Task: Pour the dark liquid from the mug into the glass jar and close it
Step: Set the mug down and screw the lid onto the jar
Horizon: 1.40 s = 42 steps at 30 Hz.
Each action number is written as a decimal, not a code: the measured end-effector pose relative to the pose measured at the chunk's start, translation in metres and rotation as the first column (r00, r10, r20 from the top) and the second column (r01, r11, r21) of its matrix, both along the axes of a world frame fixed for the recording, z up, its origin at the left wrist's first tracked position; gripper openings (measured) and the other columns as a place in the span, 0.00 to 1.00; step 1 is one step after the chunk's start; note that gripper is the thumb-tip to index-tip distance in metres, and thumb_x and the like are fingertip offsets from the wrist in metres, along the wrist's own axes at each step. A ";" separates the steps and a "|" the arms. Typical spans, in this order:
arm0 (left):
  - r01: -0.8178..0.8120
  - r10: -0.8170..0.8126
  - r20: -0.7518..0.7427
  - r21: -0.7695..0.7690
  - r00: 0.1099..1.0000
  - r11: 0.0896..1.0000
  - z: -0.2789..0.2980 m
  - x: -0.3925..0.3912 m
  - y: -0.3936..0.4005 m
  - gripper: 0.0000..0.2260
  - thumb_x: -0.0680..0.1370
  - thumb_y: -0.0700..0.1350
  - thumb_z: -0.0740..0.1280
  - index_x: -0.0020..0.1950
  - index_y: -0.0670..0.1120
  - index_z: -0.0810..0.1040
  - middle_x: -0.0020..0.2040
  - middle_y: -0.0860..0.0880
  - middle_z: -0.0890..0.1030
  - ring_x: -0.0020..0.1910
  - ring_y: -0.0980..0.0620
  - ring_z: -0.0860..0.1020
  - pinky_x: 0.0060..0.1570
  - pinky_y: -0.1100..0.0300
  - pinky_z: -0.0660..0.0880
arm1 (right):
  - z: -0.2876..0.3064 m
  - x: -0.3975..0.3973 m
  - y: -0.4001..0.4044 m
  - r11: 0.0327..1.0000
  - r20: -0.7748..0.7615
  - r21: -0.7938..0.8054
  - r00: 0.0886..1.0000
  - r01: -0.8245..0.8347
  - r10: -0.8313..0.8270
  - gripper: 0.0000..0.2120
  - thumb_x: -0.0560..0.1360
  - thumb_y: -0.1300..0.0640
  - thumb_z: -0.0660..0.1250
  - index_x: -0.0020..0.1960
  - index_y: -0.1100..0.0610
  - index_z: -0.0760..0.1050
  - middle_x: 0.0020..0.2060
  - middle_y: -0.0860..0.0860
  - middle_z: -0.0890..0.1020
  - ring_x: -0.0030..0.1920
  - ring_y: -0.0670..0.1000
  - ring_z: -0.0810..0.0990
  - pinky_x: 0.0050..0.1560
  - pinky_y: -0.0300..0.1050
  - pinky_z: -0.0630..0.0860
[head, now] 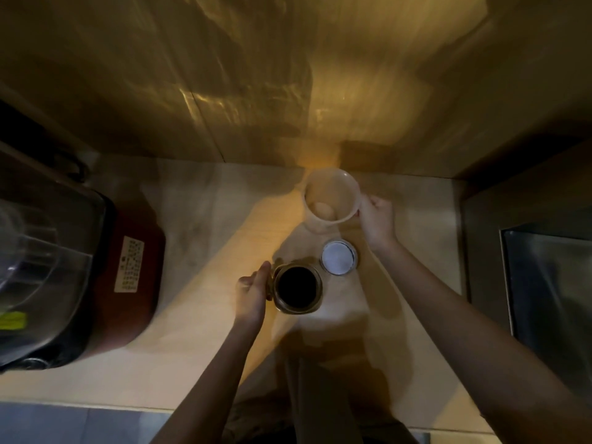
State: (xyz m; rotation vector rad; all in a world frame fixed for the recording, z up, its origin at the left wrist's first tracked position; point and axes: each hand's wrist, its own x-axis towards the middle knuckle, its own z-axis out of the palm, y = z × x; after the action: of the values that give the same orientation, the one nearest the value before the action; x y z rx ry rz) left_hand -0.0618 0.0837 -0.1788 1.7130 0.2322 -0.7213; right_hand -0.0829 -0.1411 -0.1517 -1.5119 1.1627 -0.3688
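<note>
A white mug (pixel 331 197) stands upright on the pale counter near the back wall, its inside looking pale with only a faint tan patch at the bottom. My right hand (pixel 376 219) grips its handle on the right side. In front of it sits the open glass jar (pixel 297 288), filled with dark liquid. My left hand (pixel 253 291) wraps around the jar's left side. The jar's round lid (pixel 339 257) lies flat on the counter between mug and jar, slightly to the right.
A red and black cooker with a glass lid (pixel 64 270) fills the counter's left end. A steel sink (pixel 551 296) lies at the right. The wooden wall (pixel 288 91) rises right behind the mug. The counter's front edge (pixel 128 406) runs along the bottom.
</note>
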 end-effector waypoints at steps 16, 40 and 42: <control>0.275 -0.288 0.262 0.086 0.921 0.958 0.020 0.002 0.023 0.10 0.71 0.44 0.55 0.47 0.50 0.74 0.47 0.50 0.76 0.49 0.49 0.74 0.45 0.58 0.71 | -0.053 -0.084 0.050 0.770 -0.441 -0.290 0.794 -0.568 0.419 0.40 0.59 0.47 0.77 0.66 0.58 0.66 0.60 0.54 0.73 0.61 0.57 0.68 0.60 0.49 0.65; 0.603 -0.718 0.374 0.389 0.587 0.696 0.033 0.002 0.023 0.45 0.54 0.68 0.69 0.68 0.53 0.67 0.67 0.50 0.74 0.67 0.49 0.69 0.65 0.44 0.67 | 0.067 -0.101 0.056 0.284 -0.574 -0.502 0.560 -0.817 0.597 0.46 0.59 0.46 0.75 0.71 0.53 0.60 0.59 0.51 0.74 0.64 0.51 0.66 0.60 0.37 0.58; 0.616 -0.732 0.368 0.396 0.573 0.681 0.036 0.005 0.022 0.46 0.53 0.68 0.69 0.69 0.53 0.66 0.67 0.50 0.74 0.67 0.49 0.69 0.65 0.46 0.66 | 0.078 -0.095 0.062 0.306 -0.533 -0.485 0.555 -0.819 0.639 0.46 0.60 0.48 0.75 0.72 0.53 0.58 0.61 0.50 0.73 0.65 0.50 0.65 0.62 0.37 0.59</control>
State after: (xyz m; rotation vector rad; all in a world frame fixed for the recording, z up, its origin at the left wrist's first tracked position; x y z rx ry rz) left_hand -0.0567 0.1055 -0.1424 2.1628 -0.8107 -0.7751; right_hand -0.1779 -0.0796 -0.0733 -2.6731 0.3079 0.0707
